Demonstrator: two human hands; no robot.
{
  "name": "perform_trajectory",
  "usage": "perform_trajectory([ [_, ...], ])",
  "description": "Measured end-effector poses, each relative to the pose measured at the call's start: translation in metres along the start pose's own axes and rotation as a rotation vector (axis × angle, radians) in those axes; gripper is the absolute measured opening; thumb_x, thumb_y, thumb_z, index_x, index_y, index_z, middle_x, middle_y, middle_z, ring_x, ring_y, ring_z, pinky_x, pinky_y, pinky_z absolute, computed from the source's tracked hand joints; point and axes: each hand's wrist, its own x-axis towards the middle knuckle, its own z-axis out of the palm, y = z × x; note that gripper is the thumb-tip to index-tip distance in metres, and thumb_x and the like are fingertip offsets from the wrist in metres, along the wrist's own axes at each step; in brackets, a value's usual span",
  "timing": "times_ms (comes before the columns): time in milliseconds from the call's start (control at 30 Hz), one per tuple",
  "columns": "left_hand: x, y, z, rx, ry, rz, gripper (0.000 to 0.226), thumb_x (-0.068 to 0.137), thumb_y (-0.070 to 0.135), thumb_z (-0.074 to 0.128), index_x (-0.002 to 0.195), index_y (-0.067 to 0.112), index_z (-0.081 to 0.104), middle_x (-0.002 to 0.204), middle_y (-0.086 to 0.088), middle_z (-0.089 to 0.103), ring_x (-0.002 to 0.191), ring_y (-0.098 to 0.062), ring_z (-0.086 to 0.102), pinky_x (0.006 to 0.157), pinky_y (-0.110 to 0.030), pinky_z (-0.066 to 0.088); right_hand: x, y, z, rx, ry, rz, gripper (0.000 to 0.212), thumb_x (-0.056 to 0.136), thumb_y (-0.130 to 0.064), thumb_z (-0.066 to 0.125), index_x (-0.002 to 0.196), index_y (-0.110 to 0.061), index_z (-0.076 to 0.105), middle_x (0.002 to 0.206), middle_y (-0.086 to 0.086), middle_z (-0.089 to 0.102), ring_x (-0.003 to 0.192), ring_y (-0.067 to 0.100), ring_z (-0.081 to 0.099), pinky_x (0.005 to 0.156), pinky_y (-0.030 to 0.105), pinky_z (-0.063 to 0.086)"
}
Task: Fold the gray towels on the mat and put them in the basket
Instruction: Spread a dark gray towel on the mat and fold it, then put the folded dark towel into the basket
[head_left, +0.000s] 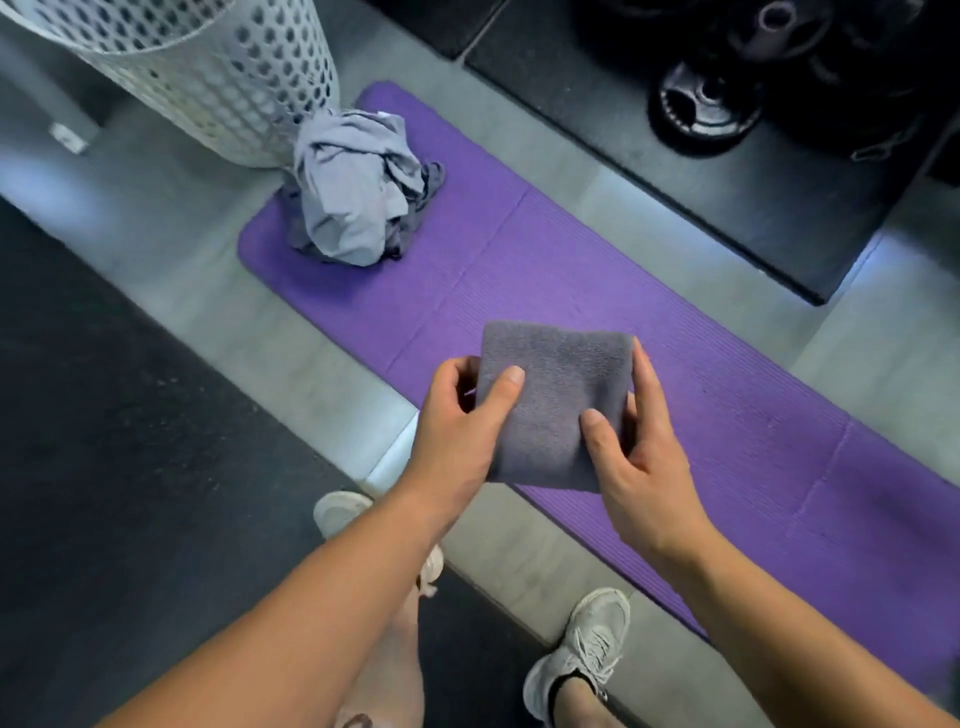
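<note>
Standing just off the near edge of the mat (571, 270), in pale shoes (582, 654). Holding a folded towel (556, 400) in the air above the mat's near half, with both hands. Left hand (457, 410) pinching the towel's left side, thumb on top, fingers curled underneath. Right hand (634, 441) gripping the right side, thumb pressed on the top face, fingers wrapped round the edge.

Looks folded down to a small thick square, so probably at the end of the folding step and ready to carry. Next, needs taking across to the basket (218, 67), which stands beyond the mat's far left corner, and lowering in from above without letting the layers spring open. Best kept pinched on both sides, or passed to one hand with a firm grip through every layer. Cannot see the basket's opening or inside from here, so cannot tell how many are in already.

Farther along, at the mat's far left end, a crumpled pile of towels (348, 192), apparently leaning against the basket's foot. Plenty left to fold there, so well short of done. Lies right on the way to the basket; calls for reaching over rather than through, to avoid dragging loose cloth along.

Beyond the mat's far long side, weight plates (701, 109) on a black slab (597, 119), well apart from the path and no hindrance.
</note>
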Motion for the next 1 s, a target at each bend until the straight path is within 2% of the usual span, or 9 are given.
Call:
perform_trajectory([
  [100,0.007,0.035,-0.06,-0.022,0.047,0.026,0.022,0.095,0.033,0.07,0.109,0.02,0.061,0.101,0.006,0.073,0.09,-0.005,0.07,0.077,-0.024,0.056,0.013,-0.048,0.05,0.018,-0.044,-0.008,0.071,0.101,-0.017,0.056,0.153,-0.05,0.02,0.136,-0.018,0.055,0.114,-0.012,0.057,0.082,0.005,0.046],
  [133,0.011,0.047,-0.081,-0.026,0.056,0.027,0.022,0.095,0.033,0.069,0.11,0.02,0.06,0.101,0.006,0.072,0.09,-0.005,0.07,0.077,-0.025,0.056,0.019,-0.062,0.069,0.025,-0.056,-0.011,0.071,0.101,-0.017,0.056,0.153,-0.05,0.02,0.138,-0.02,0.053,0.116,-0.013,0.056,0.081,0.005,0.046],
  [267,0.04,0.089,-0.168,-0.022,0.072,0.02,0.024,0.094,0.036,0.07,0.11,0.023,0.057,0.104,0.005,0.071,0.093,-0.006,0.07,0.088,-0.035,0.057,0.046,-0.115,0.148,0.013,-0.106,-0.032,0.071,0.102,-0.018,0.055,0.157,-0.046,0.019,0.147,-0.026,0.047,0.131,-0.01,0.047,0.103,0.018,0.04],
  [400,0.07,0.124,-0.253,-0.001,0.091,0.02,0.02,0.095,0.033,0.069,0.107,0.027,0.055,0.103,0.01,0.071,0.094,-0.004,0.07,0.09,-0.036,0.057,0.077,-0.162,0.228,0.05,-0.166,-0.021,0.069,0.102,-0.014,0.054,0.156,-0.044,0.021,0.134,-0.043,0.049,0.129,-0.012,0.047,0.105,0.015,0.041],
  [533,0.103,0.16,-0.323,0.008,0.117,0.028,0.022,0.095,0.031,0.069,0.111,0.025,0.055,0.102,0.011,0.072,0.095,-0.005,0.07,0.086,-0.034,0.057,0.11,-0.204,0.298,0.093,-0.196,-0.045,0.069,0.102,-0.012,0.053,0.157,-0.042,0.023,0.143,-0.036,0.047,0.136,-0.006,0.044,0.112,0.023,0.038],
  [667,0.153,0.204,-0.369,0.038,0.119,0.036,0.02,0.095,0.032,0.068,0.109,0.024,0.056,0.095,0.013,0.072,0.087,-0.001,0.069,0.075,-0.022,0.052,0.158,-0.242,0.347,0.113,-0.203,-0.023,0.068,0.103,-0.015,0.054,0.15,-0.054,0.024,0.14,-0.035,0.051,0.132,-0.006,0.048,0.111,0.028,0.04],
  [833,0.246,0.262,-0.41,0.091,0.079,0.046,0.024,0.093,0.036,0.069,0.111,0.025,0.057,0.1,0.012,0.071,0.09,0.001,0.069,0.073,-0.018,0.051,0.246,-0.288,0.393,0.114,-0.176,-0.022,0.067,0.103,-0.016,0.054,0.148,-0.057,0.025,0.149,-0.026,0.047,0.137,-0.003,0.044,0.117,0.04,0.038],
  [1000,0.356,0.308,-0.444,0.094,0.061,0.056,0.024,0.095,0.031,0.069,0.114,0.021,0.058,0.105,0.006,0.072,0.094,-0.006,0.071,0.082,-0.028,0.057,0.35,-0.315,0.446,0.09,-0.153,-0.042,0.068,0.103,-0.024,0.055,0.157,-0.046,0.02,0.157,-0.025,0.035,0.144,-0.005,0.032,0.123,0.041,0.029],
])
